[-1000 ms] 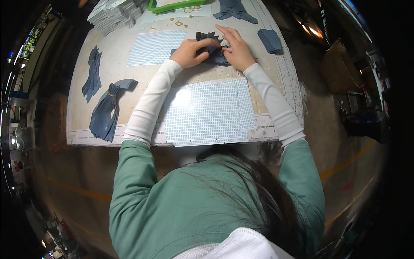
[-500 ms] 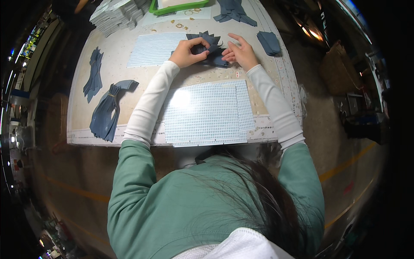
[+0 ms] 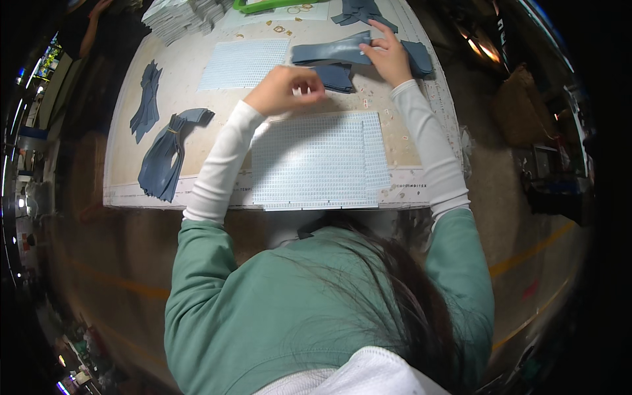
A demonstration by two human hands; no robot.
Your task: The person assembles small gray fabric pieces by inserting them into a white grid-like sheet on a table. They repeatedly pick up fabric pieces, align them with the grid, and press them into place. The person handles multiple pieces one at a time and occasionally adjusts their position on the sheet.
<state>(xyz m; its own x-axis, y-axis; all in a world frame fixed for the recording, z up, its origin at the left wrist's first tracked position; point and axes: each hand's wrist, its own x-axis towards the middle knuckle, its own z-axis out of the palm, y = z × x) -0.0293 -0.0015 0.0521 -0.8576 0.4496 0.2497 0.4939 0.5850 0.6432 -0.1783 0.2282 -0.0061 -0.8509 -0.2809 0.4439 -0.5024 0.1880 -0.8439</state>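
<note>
My right hand is at the far side of the table, thumb and fingers on the right end of a flared stack of blue-grey fabric pieces. The stack lies level, left to right, over another blue-grey stack. My left hand hovers between the two label sheets with curled fingers. Motion smears it, so I cannot make out whether anything is between its fingertips. Below it lies the near sheet of small printed labels, overlapping another along its right side. A second label sheet lies farther off to the left.
Two tied blue-grey bundles lie at the left. More fabric pieces rest at the far right and far edge. A pale stack, a green tray and loose rubber bands are at the back.
My left hand has come off the fabric and moved nearer to me. My right hand has moved right and away, onto the fabric's end. The fanned stack now lies flat and stretched out.
</note>
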